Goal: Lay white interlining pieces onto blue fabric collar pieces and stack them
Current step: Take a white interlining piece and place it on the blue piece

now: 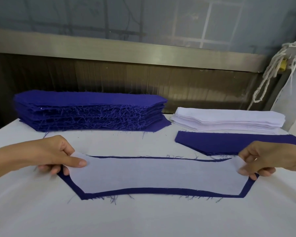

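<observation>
A white interlining piece (154, 175) lies on a blue collar piece (161, 191) in the middle of the table, with a blue border showing around it. My left hand (51, 153) pinches the interlining's left end between thumb and fingers. My right hand (270, 158) pinches its right end. Both ends are lifted slightly off the blue piece. A tall stack of blue collar pieces (89, 110) with frayed edges stands at the back left. A lower stack of white interlining pieces (229, 119) stands at the back right.
A single blue collar piece (229, 142) lies flat in front of the white stack. The table (143, 219) has a white cloth cover. A brown panel and metal rail run behind it. White cord (270, 72) hangs at the right.
</observation>
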The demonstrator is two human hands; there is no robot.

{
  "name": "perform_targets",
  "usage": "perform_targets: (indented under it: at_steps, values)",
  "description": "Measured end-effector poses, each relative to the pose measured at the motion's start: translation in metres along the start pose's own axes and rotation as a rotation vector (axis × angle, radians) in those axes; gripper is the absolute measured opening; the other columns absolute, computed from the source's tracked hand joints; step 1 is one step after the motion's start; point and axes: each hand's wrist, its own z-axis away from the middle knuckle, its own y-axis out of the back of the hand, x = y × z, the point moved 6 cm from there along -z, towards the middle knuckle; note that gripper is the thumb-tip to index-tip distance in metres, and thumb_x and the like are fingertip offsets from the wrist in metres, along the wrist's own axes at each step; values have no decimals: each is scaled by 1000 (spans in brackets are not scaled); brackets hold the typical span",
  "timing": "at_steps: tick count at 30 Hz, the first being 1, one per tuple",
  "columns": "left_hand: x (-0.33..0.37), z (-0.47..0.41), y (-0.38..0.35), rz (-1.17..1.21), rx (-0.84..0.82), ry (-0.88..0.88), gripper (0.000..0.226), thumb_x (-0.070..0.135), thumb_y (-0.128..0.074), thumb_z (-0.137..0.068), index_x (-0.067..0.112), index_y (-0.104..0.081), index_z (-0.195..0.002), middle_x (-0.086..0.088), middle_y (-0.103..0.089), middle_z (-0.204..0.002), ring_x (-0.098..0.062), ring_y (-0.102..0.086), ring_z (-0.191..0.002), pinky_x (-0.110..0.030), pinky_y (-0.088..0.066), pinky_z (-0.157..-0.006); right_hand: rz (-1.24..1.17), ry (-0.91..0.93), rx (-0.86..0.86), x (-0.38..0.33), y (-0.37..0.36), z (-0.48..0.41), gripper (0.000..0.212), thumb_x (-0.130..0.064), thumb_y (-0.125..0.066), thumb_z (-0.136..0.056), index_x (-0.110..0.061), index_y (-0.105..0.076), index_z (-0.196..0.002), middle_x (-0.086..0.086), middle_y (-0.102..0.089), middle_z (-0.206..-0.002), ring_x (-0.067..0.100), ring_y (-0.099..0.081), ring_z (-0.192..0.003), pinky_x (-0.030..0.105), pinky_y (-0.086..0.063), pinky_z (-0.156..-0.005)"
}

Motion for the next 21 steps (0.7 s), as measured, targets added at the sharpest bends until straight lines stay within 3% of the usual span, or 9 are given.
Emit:
perform_targets:
  at_steps: [6, 9, 12, 14, 17, 21]
  values:
    - [5, 4, 0, -10, 31, 2, 123, 83, -81, -25, -5, -70, -111, -11, -76, -75, -12, -50, -39, -18, -28, -36, 13, 1, 5, 0, -1, -1, 64, -45, -92, -65, 7, -64, -90, 16, -72, -78, 10, -52, -53, 17, -34, -46]
    - [4, 7, 0, -35, 43, 19, 112, 82, -81, -32, -4, -71, -102, -8, -76, -73, -10, -52, -38, -18, -29, -36, 16, -15, 14, 0, -1, 0, 67, -48, -92, -62, 5, -67, -93, 15, -73, -78, 8, -54, -55, 17, -35, -46]
    - [0, 7, 2, -67, 80, 37, 79, 81, -80, -37, 10, -60, -66, -10, -75, -70, -13, -55, -42, -18, -32, -39, 14, -13, 21, -1, 0, 2, 72, -48, -92, -62, 10, -63, -93, 16, -73, -77, 9, -54, -55, 17, -35, -45]
    - [-3, 9, 6, -95, 112, 53, 69, 83, -80, -36, 19, -56, -50, -12, -73, -65, -14, -56, -44, -21, -35, -40, 10, -16, 25, -2, 0, 4, 64, -45, -92, -63, 6, -64, -89, 17, -73, -76, 10, -54, -54, 17, -35, -44]
    - [-7, 12, 11, -138, 146, 101, 64, 81, -80, -37, 20, -65, -49, -10, -71, -59, -12, -56, -42, -21, -37, -43, -9, -29, 30, -1, 1, 6, 49, -43, -90, -64, -4, -68, -85, 18, -73, -78, 10, -55, -54, 18, -36, -43]
    - [-13, 13, 18, -157, 172, 129, 75, 87, -77, -19, 20, -68, -50, -10, -73, -62, -15, -61, -46, -25, -41, -50, -8, -50, 48, 1, 3, 8, 42, -42, -88, -64, -9, -70, -83, 17, -73, -78, 11, -56, -54, 18, -37, -43]
